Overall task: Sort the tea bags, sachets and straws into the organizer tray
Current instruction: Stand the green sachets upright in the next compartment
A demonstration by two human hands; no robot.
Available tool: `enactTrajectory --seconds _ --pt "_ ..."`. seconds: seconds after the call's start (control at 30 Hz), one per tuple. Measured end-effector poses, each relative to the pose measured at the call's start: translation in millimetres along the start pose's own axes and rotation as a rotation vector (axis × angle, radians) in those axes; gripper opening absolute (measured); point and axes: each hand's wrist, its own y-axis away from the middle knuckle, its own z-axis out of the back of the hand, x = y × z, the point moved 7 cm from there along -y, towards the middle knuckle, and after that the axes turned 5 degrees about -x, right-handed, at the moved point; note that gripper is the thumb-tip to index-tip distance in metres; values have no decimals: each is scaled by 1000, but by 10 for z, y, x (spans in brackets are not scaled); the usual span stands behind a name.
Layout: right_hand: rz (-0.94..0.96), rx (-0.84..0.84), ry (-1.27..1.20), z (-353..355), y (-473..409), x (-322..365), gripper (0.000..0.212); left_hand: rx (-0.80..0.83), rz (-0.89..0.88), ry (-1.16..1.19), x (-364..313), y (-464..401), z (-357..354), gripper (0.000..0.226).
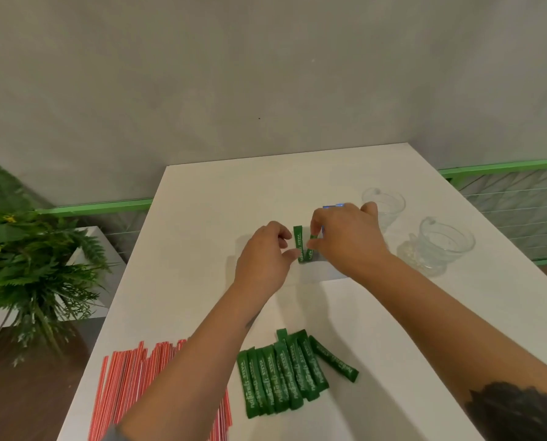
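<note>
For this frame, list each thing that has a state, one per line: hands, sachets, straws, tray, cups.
Left hand: fingers curled, thumb touching an upright green sachet.
Right hand: pinching a second sachet, upright.
Organizer tray: mostly hidden behind the hands.
Loose sachets: lying flat in a row, unsorted.
Straws: lying flat, bunched, unsorted.
Glass cups: upright, look empty.

The sachets (292, 374) are dark green with white lettering, sitting just right of the red-and-white striped straws (129, 393). The surface (202, 202) is plain white, and the two glass cups (437, 243) beyond the sachets are clear.
</note>
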Motion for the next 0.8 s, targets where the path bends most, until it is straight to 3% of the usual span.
enactTrajectory --seconds 0.17,0.33,0.57,0.8 --pt "-147 290 -224 -246 530 -61 18 116 11 -4 137 363 -137 17" --pt "-193 579 -179 -543 968 -46 15 269 33 -118 262 622 -298 11" --pt "-219 652 -59 -795 1296 9 38 342 39 -207 341 790 -357 17" --pt "-315 619 -51 -864 1400 -45 28 402 62 -271 381 854 -425 22"
